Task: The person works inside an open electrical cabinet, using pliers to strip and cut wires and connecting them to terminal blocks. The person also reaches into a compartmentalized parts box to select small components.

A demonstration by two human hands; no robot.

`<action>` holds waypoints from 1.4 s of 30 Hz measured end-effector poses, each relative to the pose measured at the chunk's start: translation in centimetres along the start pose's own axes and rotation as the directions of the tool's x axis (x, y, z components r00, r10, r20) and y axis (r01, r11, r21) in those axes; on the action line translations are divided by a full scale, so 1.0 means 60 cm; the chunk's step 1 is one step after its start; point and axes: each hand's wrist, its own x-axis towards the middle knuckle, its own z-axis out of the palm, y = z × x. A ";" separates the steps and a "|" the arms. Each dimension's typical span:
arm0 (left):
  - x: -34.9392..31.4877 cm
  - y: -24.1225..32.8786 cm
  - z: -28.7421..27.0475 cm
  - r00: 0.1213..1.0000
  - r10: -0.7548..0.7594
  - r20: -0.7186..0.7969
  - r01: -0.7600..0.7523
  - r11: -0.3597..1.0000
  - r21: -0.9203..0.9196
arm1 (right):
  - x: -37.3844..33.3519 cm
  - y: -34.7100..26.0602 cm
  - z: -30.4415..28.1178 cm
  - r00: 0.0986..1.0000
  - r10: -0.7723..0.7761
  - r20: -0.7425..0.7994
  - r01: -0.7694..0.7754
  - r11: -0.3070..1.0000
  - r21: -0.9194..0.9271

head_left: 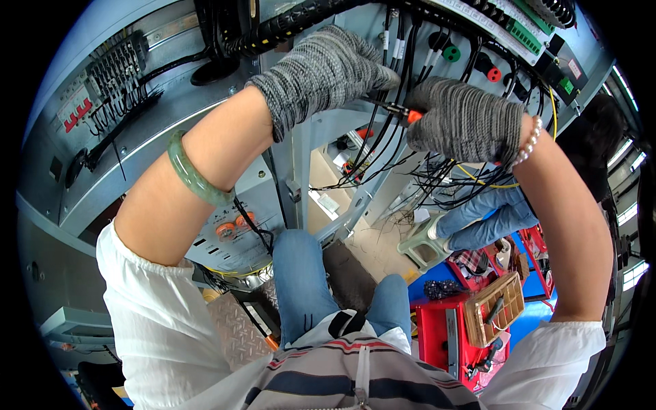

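My left hand [324, 72], in a grey knitted glove, reaches up to the cabinet's mounting plate. Its fingers are closed near the hanging wires; whatever they pinch is hidden. My right hand [471, 123], gloved the same way, is wrapped round pliers with orange grips [413, 116]. Their dark metal end points left, close to the left fingertips. Black wires [403, 61] with white sleeves hang down between and behind both hands. Beneath the right hand, more loose black wire ends [441, 181] fan out.
A thick black cable bundle [301, 24] runs above my left hand. Green [451, 52] and red [493, 73] round fittings sit above my right hand. Below right stand a red tool cart [437, 335], a wooden divided tray [478, 328] and another person's jeans-clad legs [482, 219].
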 end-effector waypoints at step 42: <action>-0.244 0.021 0.318 0.980 0.075 0.184 0.099 0.619 -0.779 | -0.137 0.006 0.339 0.950 0.138 -0.280 0.272 0.072 0.960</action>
